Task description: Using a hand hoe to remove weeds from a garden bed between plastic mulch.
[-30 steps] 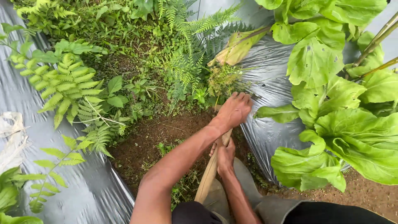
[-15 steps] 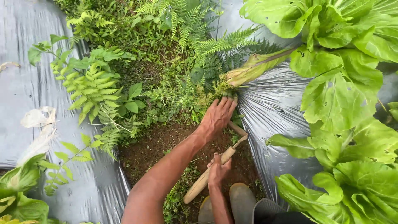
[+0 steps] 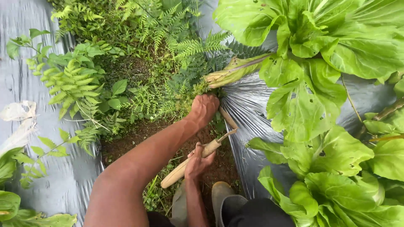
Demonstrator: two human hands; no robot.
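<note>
left hand [image 3: 204,108]: clenched on weeds [image 3: 189,94] | right hand [image 3: 198,161]: grasping wooden-handled tool [image 3: 189,164]

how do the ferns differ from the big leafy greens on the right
The ferns have thin, feathery, dark green fronds; the leafy greens have broad, pale green leaves with holes. The ferns grow from the bare strip of soil; the leafy greens spread over silver plastic sheeting. Both look fresh.

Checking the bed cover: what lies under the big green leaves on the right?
Silver plastic sheet shows beneath the big green leaves, with some bare soil beside it. Whatever lies directly under the leaves is covered.
</note>
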